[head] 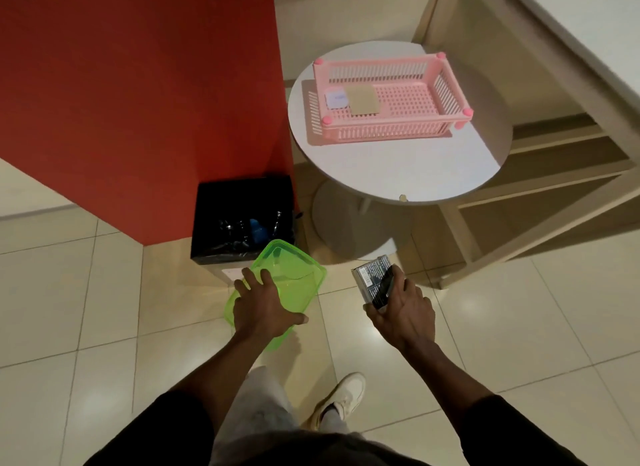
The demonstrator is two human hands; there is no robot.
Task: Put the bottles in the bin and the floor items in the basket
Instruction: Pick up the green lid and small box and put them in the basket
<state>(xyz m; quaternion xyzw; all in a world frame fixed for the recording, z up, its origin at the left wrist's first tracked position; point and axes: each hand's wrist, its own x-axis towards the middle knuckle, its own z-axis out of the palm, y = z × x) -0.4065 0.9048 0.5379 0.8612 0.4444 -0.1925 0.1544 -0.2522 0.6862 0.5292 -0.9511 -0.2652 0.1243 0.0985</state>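
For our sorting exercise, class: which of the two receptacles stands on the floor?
The black-lined square bin, standing on the tiled floor beside the red wall; the pink slatted plastic basket sits raised on the round white table.

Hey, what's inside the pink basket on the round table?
Two flat items lie at the left end of the pink basket: a small white packet and a tan card. Anything beneath them is covered.
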